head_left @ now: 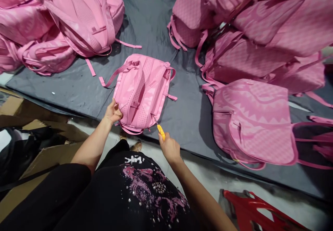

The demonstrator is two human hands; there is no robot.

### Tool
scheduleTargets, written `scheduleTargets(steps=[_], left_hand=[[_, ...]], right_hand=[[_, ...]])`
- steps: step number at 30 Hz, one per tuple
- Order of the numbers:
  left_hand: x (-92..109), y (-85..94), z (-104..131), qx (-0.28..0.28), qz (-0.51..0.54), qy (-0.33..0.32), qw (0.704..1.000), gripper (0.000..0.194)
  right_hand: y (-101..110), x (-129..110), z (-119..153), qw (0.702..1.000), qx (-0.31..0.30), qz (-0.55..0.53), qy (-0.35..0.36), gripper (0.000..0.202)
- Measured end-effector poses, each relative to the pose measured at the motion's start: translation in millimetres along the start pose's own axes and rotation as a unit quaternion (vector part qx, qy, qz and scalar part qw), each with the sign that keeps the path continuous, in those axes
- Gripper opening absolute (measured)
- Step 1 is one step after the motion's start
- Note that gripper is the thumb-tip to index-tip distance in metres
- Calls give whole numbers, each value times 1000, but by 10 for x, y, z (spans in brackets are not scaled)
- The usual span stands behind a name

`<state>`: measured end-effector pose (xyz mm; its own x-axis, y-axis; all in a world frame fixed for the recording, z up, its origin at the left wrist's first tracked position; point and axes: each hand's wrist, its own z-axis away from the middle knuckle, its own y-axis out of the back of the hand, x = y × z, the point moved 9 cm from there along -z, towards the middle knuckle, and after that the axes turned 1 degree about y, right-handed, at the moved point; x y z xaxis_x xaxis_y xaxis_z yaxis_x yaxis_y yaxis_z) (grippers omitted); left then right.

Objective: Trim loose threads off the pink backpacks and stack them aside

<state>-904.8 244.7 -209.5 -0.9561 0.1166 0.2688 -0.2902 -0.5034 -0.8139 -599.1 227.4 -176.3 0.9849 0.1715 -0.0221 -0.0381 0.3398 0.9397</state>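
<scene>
A small pink backpack (pixel 147 85) lies strap side up at the near edge of the dark-covered table, its bottom towards me. My left hand (pixel 113 113) pinches the lower left edge of this backpack. In my right hand (pixel 169 147) is a yellow-handled tool (pixel 161 132) with a thin metal shaft. The shaft's tip touches the lower right part of the backpack, near a strap end; its exact shape is too small to make out.
Pink backpacks are heaped at the left (pixel 85 19) and the right (pixel 260 47). A larger pink backpack (pixel 252 120) sits at the near right on the dark table cover (pixel 78 92). Cardboard boxes (pixel 47 161) stand lower left, and a red plastic stool (pixel 260 210) lower right.
</scene>
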Motion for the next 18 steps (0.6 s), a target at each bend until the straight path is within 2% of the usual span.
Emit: scheduleTargets(steps=[3,6,8,14,18], left_hand=[[-30,34,-40,-19,17,4,1000,45],[-74,-36,-54,-77,20,12,997,52],[-107,-61,-56,-97,17,21,995,57],[-132,16,-108,-54,26,3,998,49],[-179,-70,-118,-67,28,-7,997,47]], right_hand=[[26,89,47,999,-30,-7,-23,43],[36,145,98,998,-52,-6,-38,44],[33,180,116,997,-62,-10,-49,45],[87,285,62,995,-75,-34,-64,49],[137,428,333,995,-76,-31,-62,48]])
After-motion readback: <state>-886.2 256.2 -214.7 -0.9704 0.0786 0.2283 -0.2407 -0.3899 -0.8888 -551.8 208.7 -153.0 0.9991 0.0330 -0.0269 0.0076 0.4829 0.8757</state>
